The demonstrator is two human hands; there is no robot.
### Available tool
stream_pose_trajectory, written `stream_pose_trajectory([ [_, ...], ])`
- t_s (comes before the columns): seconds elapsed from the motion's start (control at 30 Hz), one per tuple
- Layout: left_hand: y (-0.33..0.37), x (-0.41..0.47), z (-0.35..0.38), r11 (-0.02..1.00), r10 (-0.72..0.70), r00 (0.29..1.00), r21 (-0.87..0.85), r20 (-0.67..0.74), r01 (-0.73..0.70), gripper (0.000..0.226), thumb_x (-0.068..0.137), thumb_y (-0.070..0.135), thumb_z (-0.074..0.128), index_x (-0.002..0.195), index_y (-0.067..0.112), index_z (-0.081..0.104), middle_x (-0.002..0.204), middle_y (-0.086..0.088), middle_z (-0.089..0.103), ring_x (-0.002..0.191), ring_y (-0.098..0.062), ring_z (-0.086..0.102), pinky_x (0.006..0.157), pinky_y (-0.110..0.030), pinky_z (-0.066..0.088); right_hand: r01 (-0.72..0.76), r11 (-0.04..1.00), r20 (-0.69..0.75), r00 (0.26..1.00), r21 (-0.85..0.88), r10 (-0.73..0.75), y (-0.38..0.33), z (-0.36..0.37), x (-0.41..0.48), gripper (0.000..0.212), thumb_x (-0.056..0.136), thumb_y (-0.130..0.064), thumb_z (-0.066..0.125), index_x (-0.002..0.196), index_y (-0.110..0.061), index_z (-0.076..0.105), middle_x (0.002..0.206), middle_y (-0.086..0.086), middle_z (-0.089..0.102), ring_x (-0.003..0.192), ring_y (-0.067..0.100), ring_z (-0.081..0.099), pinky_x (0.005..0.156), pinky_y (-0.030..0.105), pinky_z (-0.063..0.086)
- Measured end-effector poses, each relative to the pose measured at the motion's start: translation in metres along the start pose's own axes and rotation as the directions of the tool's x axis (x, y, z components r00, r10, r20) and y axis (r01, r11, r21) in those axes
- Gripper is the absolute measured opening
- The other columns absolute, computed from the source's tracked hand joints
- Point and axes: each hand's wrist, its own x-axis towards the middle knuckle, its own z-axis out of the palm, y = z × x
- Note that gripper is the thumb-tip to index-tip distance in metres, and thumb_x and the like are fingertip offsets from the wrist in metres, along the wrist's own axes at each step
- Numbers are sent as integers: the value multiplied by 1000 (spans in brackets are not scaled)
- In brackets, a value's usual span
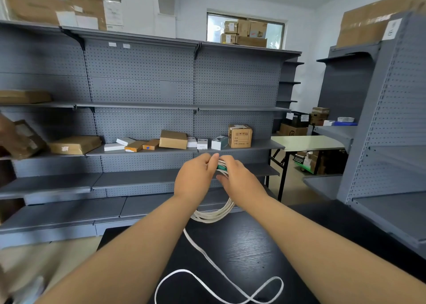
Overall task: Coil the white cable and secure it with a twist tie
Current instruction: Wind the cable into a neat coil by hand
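Note:
A white cable (214, 215) hangs as a bundle of several loops from both my hands, held up above the black table (253, 246). My left hand (194, 177) grips the top of the coil. My right hand (237, 177) pinches a green twist tie (222, 166) against the coil's top between the two hands. A loose tail of the cable runs down from the coil and lies in a figure-eight loop on the table near me. How far the tie wraps round the coil is hidden by my fingers.
Grey pegboard shelving (143, 105) stands right behind the table, with cardboard and white boxes (239, 136) on its middle shelf. Another grey shelf unit (387, 142) stands at the right. A pale folding table (306, 142) sits at the back right.

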Motion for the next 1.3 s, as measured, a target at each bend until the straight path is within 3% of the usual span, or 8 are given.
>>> stream_pose_trajectory([
  [0.27,1,8,2,993,-17,999,116,32,13,45,97,47,34,73,12,50,59,-2,49,65,-27,52,53,-32,33,66,973,21,998,-219,-63,6,7,5,21,99,-14,36,119,-11,34,103,15,53,80,35,58,58,37,38],
  [0.37,-1,10,5,995,-79,993,68,83,73,50,95,52,34,69,11,49,58,-1,48,63,-24,50,52,-32,32,39,977,31,999,-208,-34,8,8,7,17,97,-9,34,114,-11,36,99,15,54,76,32,54,59,35,33],
  [0.5,-7,13,4,963,-212,955,-122,210,240,58,94,54,32,73,7,59,62,-5,58,56,-22,58,59,-34,48,-71,993,-7,997,-91,71,16,7,9,9,98,-12,31,105,-12,37,91,15,56,72,27,48,59,33,34],
  [0.57,-10,11,5,934,-243,937,-200,253,296,52,96,51,31,72,13,58,60,-2,56,48,-16,55,51,-27,44,-115,992,-34,993,-43,113,21,7,10,11,99,-16,31,106,-12,38,92,15,58,72,27,50,60,33,36],
  [0.8,-4,6,12,996,-45,992,-73,120,54,41,98,42,35,66,18,42,57,4,42,53,-11,38,48,-29,25,-46,999,-121,992,3,46,24,6,12,39,96,-19,42,134,-17,31,129,13,48,100,37,56,74,40,44],
  [1.0,-1,13,10,998,-28,991,-47,131,34,42,97,43,37,66,15,42,56,2,42,54,-14,39,48,-31,27,42,988,-191,979,-149,-71,26,-5,10,52,92,-26,53,137,-16,30,128,13,44,101,37,56,70,38,42],
  [1.13,6,14,11,999,40,980,-15,196,-38,38,98,38,38,71,13,48,59,3,46,59,-16,43,52,-30,30,121,983,-71,989,-136,-132,18,-7,13,43,95,-19,47,135,-13,33,127,14,48,106,34,53,79,40,43],
  [1.3,8,14,12,999,17,979,-49,203,-7,44,99,35,36,58,18,36,56,2,41,54,-12,37,50,-27,27,43,987,-15,999,-154,-46,22,-4,14,20,97,-10,35,117,-11,39,110,15,54,87,36,57,63,34,36],
])
